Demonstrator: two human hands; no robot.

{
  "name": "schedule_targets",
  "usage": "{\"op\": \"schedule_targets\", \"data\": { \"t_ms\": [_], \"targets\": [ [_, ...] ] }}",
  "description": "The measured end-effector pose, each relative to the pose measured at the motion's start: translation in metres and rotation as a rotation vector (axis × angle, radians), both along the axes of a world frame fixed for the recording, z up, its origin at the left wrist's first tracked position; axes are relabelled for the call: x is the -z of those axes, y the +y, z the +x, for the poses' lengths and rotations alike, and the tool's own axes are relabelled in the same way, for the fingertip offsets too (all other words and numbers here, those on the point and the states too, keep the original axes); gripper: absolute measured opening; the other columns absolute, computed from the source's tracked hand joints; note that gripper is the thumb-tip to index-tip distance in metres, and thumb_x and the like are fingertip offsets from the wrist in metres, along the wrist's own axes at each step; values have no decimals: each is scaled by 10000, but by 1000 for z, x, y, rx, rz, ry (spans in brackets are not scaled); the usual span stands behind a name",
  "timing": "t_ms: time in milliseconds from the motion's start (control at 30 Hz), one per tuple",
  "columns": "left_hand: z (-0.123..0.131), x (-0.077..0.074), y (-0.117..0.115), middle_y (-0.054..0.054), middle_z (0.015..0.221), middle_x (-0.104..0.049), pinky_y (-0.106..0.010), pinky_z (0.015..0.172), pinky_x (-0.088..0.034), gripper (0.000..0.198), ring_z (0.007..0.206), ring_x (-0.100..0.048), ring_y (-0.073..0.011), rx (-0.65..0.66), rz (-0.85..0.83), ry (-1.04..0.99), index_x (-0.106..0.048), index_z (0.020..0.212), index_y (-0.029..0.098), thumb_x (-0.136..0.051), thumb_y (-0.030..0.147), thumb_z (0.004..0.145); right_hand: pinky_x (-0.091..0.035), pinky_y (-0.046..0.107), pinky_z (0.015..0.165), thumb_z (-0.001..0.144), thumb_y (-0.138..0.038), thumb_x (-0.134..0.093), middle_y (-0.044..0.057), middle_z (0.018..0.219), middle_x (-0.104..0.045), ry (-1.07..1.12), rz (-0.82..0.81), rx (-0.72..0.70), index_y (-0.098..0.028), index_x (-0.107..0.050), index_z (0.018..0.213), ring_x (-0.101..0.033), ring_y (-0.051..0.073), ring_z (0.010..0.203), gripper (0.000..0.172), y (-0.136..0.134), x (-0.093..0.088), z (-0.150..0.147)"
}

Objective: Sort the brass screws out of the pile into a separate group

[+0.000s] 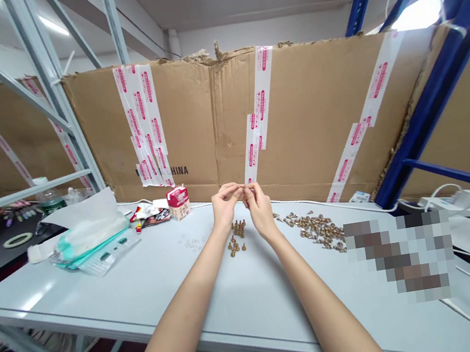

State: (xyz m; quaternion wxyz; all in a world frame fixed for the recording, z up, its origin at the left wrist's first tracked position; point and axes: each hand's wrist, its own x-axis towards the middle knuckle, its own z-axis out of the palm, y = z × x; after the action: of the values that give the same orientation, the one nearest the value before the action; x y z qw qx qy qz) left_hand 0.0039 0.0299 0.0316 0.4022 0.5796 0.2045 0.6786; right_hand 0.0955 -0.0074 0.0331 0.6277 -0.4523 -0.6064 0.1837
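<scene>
Left hand (223,206) and right hand (260,208) are raised together above the bench (116,299), forearms converging; the fingertips (237,188) of both hands meet, and each grip is pressed together, pinching a small metal part (242,187) that is too small to identify from this view; the part is held in the air, apart from the bench, directly above a small cluster of brass fasteners (238,229); a few loose fasteners (232,250) lie just nearer the person, and a larger, spread heap of brass fasteners (316,232) lies to the right; a pixelated patch (401,260) hides the bench beyond that heap; a tissue pack (88,232) and a small carton (178,202) stand further left, with a cardboard sheet (297,119) along the back edge; risk: the part is held by fingertips alone, so a slight slip could drop it into the cluster, where it would be hard to tell apart; the smooth bench offers little to stop a rounded piece from rolling; a careless sweep of either forearm could also scatter the loose fasteners or push them into the heap, mixing the groups.
</scene>
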Motion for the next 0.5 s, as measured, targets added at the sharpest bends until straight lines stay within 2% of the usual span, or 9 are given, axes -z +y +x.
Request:
{"op": "schedule_targets", "data": {
  "t_ms": [100,267,367,500],
  "targets": [
    [2,1,-2,-82,906,-612,-282,806,-426,222,923,-545,-173,16,-4,-15,-696,784,158,-654,348,677,-285,228,566,842,-427,-413,-21,579,-500,-120,120,163,-226,-529,851,-449,136,543,233,-3,3,-1],
    [10,0,-9,-85,947,-615,-279,817,-433,230,932,-556,-177,74,-13,-52,-683,787,155,-644,359,688,-286,237,576,854,-395,-385,10,645,-536,-78,174,211,-219,-553,795,-444,149,576,250,-4,6,-5],
    [14,-1,-12,-74,970,-623,-279,825,-433,220,929,-566,-173,126,-39,-94,-679,801,164,-646,350,687,-288,234,555,852,-406,-373,6,629,-490,1,161,151,-207,-543,765,-405,135,568,276,-3,5,-8],
    [11,-4,-12,-72,992,-633,-279,824,-435,215,944,-569,-175,174,-65,-104,-686,817,171,-660,331,677,-257,225,479,824,-463,-394,-24,559,-344,216,87,-63,-198,-470,679,-307,108,508,312,1,1,-9]
  ]
}}
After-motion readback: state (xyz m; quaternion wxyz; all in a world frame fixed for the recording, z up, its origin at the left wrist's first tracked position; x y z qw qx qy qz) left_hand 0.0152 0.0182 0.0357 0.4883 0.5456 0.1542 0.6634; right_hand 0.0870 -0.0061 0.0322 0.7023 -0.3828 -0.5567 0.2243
